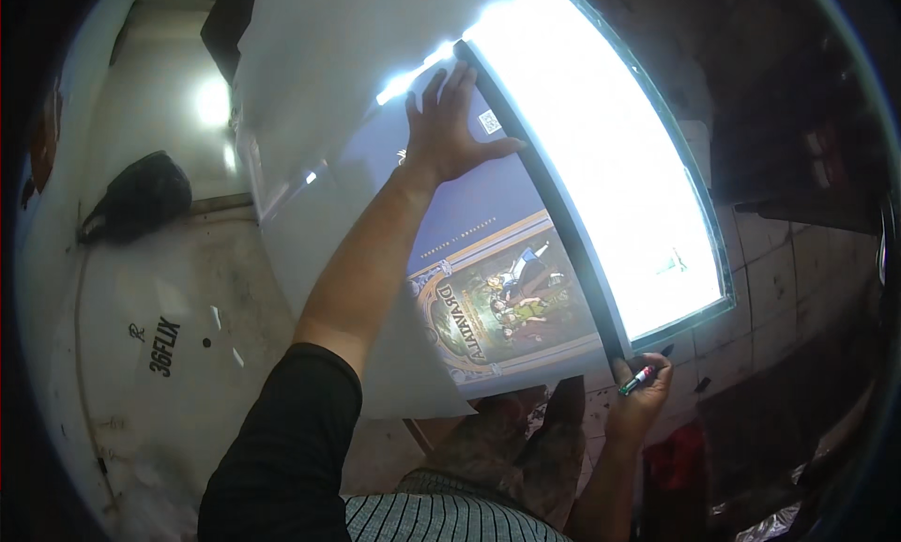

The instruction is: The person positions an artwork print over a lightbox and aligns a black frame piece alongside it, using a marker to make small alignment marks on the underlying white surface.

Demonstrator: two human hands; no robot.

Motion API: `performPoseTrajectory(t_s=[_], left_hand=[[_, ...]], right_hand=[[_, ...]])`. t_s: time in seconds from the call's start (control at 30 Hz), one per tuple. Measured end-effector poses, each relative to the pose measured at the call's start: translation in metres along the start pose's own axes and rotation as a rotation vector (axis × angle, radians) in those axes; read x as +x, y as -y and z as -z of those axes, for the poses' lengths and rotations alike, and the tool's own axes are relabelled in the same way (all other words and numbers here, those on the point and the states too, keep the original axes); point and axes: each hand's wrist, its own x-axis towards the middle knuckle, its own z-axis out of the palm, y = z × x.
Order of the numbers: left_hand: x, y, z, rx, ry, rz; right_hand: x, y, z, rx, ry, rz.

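Note:
My left hand (446,134) lies spread on a large printed sheet (516,199), its thumb and fingertips against a long dark bar (554,190). The sheet is blue and has a framed picture of cartoon figures. The bar runs along the sheet's right side, beside a brightly lit glass panel (648,195). At the bar's near end, my right hand (643,392) is closed around a small green and white marker pen (638,381). The thumb of that hand touches the corner where bar and sheet meet. Glare washes out the far end of the panel.
A large translucent white sheet (310,101) spreads leftward from under my left arm. Farther left, a black bag (145,195) rests on a pale surface (216,289) bearing dark lettering. White floor tiles (770,279) show to the right, and something red (676,458) lies at lower right.

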Motion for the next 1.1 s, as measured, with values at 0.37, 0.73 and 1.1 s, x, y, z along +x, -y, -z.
performPoseTrajectory(t_s=[0.37, 0.73, 1.1], left_hand=[[0.000, 0.006, -0.006, -0.027, -0.001, 0.011], [0.002, -0.001, -0.015, -0.163, -0.071, -0.064], [0.005, -0.008, -0.003, -0.132, -0.126, -0.218]], right_hand=[[0.002, 0.005, 0.001, -0.018, 0.004, -0.034], [0.003, -0.012, 0.014, -0.067, -0.040, -0.063], [0.001, -0.001, 0.006, -0.034, 0.007, 0.032]])
